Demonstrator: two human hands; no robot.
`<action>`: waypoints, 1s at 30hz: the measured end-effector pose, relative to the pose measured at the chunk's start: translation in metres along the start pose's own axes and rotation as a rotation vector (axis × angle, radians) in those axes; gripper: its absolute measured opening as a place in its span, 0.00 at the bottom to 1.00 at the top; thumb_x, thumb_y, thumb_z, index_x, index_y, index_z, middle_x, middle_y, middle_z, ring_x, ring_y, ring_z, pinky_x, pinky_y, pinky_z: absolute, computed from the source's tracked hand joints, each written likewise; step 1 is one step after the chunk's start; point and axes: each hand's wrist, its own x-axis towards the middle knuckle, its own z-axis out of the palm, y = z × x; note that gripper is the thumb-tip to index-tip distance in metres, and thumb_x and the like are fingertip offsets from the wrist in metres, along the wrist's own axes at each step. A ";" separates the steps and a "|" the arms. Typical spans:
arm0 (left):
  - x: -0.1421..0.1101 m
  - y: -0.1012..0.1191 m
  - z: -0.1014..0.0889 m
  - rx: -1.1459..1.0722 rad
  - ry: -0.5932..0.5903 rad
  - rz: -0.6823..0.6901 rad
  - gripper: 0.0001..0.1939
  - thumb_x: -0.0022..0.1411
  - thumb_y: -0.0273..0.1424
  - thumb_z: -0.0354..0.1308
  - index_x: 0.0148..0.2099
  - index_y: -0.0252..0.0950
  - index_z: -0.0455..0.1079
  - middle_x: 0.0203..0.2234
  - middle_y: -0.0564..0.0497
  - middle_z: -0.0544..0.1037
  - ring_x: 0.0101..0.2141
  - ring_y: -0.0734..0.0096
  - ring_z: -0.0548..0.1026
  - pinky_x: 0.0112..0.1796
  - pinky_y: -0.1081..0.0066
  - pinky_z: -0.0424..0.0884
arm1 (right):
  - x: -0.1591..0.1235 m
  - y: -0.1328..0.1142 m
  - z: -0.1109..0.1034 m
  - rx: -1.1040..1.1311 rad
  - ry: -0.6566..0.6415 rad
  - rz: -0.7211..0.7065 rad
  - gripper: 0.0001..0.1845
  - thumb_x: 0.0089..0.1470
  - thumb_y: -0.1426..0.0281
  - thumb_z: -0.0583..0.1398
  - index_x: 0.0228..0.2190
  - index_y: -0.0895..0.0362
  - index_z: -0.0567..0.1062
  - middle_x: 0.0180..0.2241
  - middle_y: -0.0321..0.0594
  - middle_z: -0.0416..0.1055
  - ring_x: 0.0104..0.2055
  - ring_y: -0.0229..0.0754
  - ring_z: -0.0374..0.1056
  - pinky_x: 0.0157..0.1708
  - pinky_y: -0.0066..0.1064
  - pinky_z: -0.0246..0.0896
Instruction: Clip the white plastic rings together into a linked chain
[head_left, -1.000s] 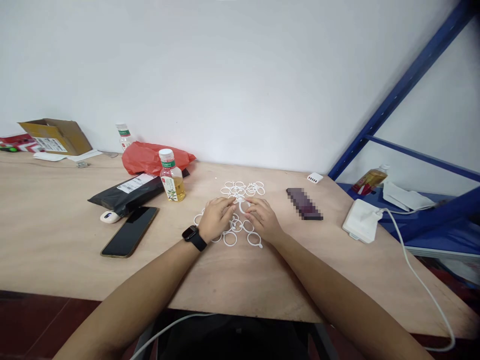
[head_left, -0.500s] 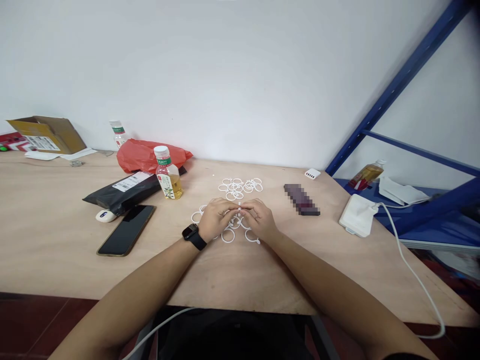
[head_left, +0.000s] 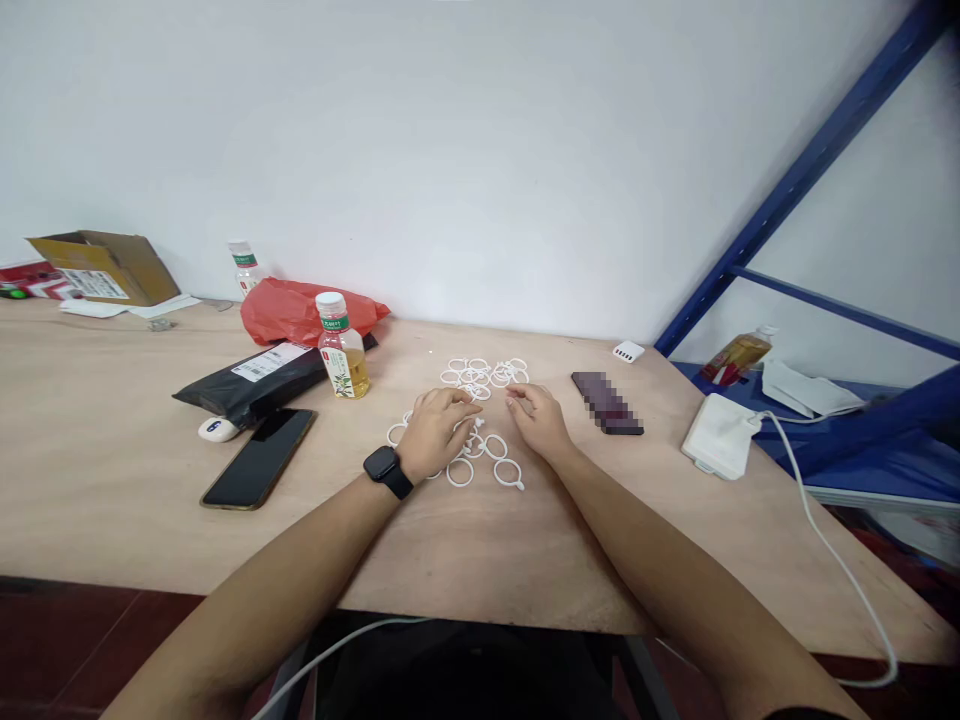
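White plastic rings with small knobs lie on the wooden table in two groups. My left hand (head_left: 436, 432), with a black watch (head_left: 384, 465) on its wrist, hovers over the left part of the near ring group (head_left: 460, 472) and hides some of it. Its fingers are bent and apart from the thumb, with nothing visible in them. To the right, my right hand (head_left: 538, 420) is loosely curled, its thumb and fingertips apart, and seems to hold nothing. The far ring group (head_left: 474, 377) lies just beyond both hands, its rings overlapping.
Left of the hands are a phone (head_left: 259, 460), a black parcel (head_left: 247, 385), a drink bottle (head_left: 343, 350) and a red bag (head_left: 289, 312). On the right lie a dark pixelated object (head_left: 607, 403), a white charger (head_left: 628, 351) and a white box with a cable (head_left: 718, 437).
My hands were together with fingertips meeting at a small white piece; they have parted, the right moving to the right. The far ring group looks fuller. The view shifted slightly.
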 end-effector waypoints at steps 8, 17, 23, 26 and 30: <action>-0.001 0.004 0.002 -0.033 -0.098 -0.029 0.11 0.66 0.33 0.53 0.46 0.38 0.74 0.44 0.47 0.76 0.45 0.61 0.71 0.48 0.58 0.65 | 0.008 0.026 0.004 -0.481 -0.395 0.165 0.28 0.60 0.54 0.53 0.58 0.52 0.66 0.65 0.45 0.53 0.66 0.64 0.45 0.60 0.59 0.38; -0.001 0.002 0.002 -0.047 -0.182 -0.067 0.12 0.66 0.35 0.53 0.45 0.40 0.75 0.41 0.47 0.77 0.44 0.62 0.72 0.48 0.59 0.66 | 0.003 0.015 -0.001 -0.414 -0.230 0.096 0.16 0.57 0.65 0.57 0.47 0.55 0.72 0.41 0.43 0.75 0.47 0.49 0.66 0.52 0.42 0.51; -0.001 0.003 0.002 -0.040 -0.195 -0.072 0.11 0.66 0.36 0.53 0.45 0.40 0.75 0.41 0.48 0.77 0.43 0.62 0.72 0.47 0.60 0.65 | 0.006 0.018 -0.001 -0.444 -0.185 0.064 0.19 0.59 0.69 0.55 0.51 0.56 0.71 0.54 0.46 0.68 0.56 0.51 0.60 0.53 0.40 0.51; 0.000 0.003 0.002 -0.036 -0.200 -0.066 0.11 0.66 0.36 0.54 0.44 0.40 0.75 0.41 0.48 0.78 0.43 0.63 0.73 0.47 0.60 0.65 | 0.005 0.018 0.000 -0.467 -0.275 0.047 0.18 0.60 0.71 0.53 0.51 0.54 0.71 0.54 0.45 0.70 0.55 0.51 0.61 0.55 0.43 0.48; 0.000 0.004 0.001 -0.033 -0.195 -0.065 0.11 0.66 0.35 0.54 0.44 0.40 0.75 0.41 0.49 0.78 0.43 0.63 0.73 0.47 0.60 0.64 | 0.002 0.010 -0.002 -0.477 -0.318 -0.017 0.16 0.61 0.72 0.52 0.47 0.53 0.75 0.45 0.44 0.75 0.48 0.49 0.65 0.51 0.42 0.51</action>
